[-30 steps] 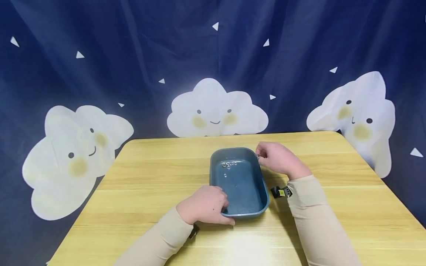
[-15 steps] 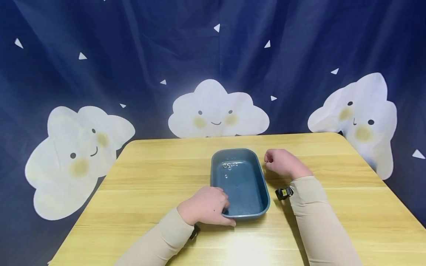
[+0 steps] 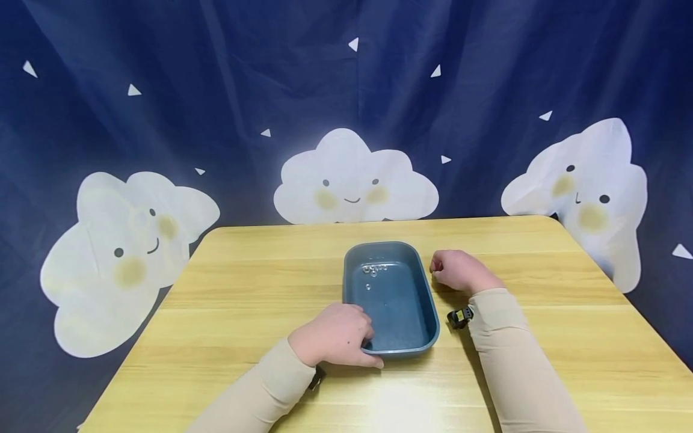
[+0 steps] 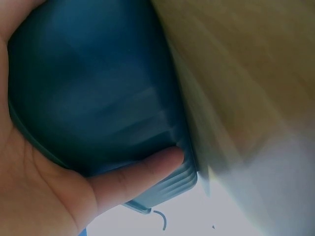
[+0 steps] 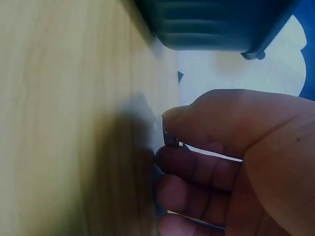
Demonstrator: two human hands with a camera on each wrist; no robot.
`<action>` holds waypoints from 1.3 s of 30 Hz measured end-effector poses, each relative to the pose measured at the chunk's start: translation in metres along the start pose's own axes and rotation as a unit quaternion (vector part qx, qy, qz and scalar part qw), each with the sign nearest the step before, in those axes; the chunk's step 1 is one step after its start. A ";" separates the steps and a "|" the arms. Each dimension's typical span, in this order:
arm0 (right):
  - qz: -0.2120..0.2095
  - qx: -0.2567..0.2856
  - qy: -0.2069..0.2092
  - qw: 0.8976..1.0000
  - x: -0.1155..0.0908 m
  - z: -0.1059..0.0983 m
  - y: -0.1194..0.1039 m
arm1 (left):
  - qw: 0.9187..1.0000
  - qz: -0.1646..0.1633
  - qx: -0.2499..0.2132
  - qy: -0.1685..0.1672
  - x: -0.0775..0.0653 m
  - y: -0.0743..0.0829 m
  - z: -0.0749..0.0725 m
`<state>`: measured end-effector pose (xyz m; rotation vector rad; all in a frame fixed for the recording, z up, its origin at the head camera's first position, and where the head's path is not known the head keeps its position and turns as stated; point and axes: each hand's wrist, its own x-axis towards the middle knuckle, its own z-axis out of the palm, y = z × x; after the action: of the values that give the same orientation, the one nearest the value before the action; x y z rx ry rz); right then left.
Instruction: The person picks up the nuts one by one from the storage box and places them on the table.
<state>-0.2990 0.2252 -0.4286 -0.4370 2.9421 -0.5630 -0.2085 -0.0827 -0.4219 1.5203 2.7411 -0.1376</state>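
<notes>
A dark blue rectangular plastic bin (image 3: 397,313) stands on the table. Several small shiny ring-like metal nuts (image 3: 373,273) lie on its floor, toward the far left. My left hand (image 3: 334,334) grips the near left corner of the bin, thumb outside the wall and fingers over the rim; the left wrist view shows the thumb along the bin's ribbed outer side. To the right of the bin, low over the table, my right hand (image 3: 460,270) pinches a small metal nut (image 5: 171,139) between thumb and index finger. The other right fingers are curled beneath.
The light wooden table (image 3: 260,270) extends on all sides of the bin, its far edge near a dark blue curtain (image 3: 238,72) printed with white clouds. A black wrist camera (image 3: 459,317) hangs below the right sleeve, near the bin's right wall.
My right hand has moved from the bin's far right rim a little to the right and down toward the table, still pinching the nut. The left hand and bin have stayed put.
</notes>
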 end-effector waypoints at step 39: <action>-0.012 0.015 0.051 0.999 -0.013 -0.031 -0.030 | 1.000 0.002 0.005 -0.001 0.001 0.001 -0.003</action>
<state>-0.2836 0.2134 -0.3884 -0.4553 3.0238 -0.6488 -0.2082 -0.0814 -0.4188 1.5261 2.7395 -0.1537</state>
